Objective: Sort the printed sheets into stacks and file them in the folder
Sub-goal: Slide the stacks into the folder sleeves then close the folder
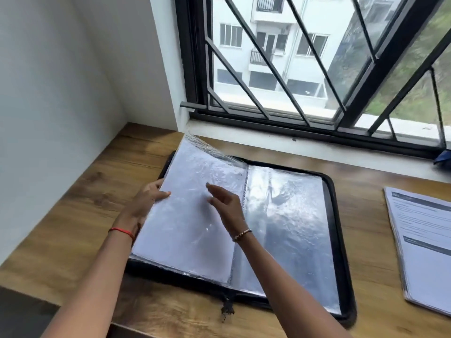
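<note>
Wood-grain tabletop [80, 215], head view only. Black zip folder [338, 240] lies open and flat on it, left of the tabletop's middle. Its far edge runs close to the white windowsill [305, 143], and its near edge sits close to the tabletop's near edge. Zip pull [227, 309] hangs off the near edge at the spine.

Inside, clear plastic sleeves are bound at a perforated spine [245, 191]. Right-side sleeves [290, 220] lie flat and glare from the window. Left-side sleeves [185, 235] are raised off the cover along their outer edge, and the far corner of the top one curls up towards the sill. I can't tell whether any paper sits in them; the glare washes it out.

Hands:
- Left hand [148, 195] grips the outer left edge of the left-side sleeves, thumb on top and fingers tucked beneath. Red thread band [122, 231] on that wrist.
- Right hand [225, 203] is over the left-side sleeves, just left of the spine, fingers straight and loosely spread, grasping nothing. Can't tell if the fingertips touch the plastic. Beaded bracelet [241, 234] on that wrist.

Printed sheets [424, 254] sit in one stack at the tabletop's right edge, well apart from the folder, with dark header bars on the top page. The text is too small to read.

Barred window [268, 69] is above the sill. A blue object [443, 157] sits at the sill's right end, cut off by the frame.
</note>
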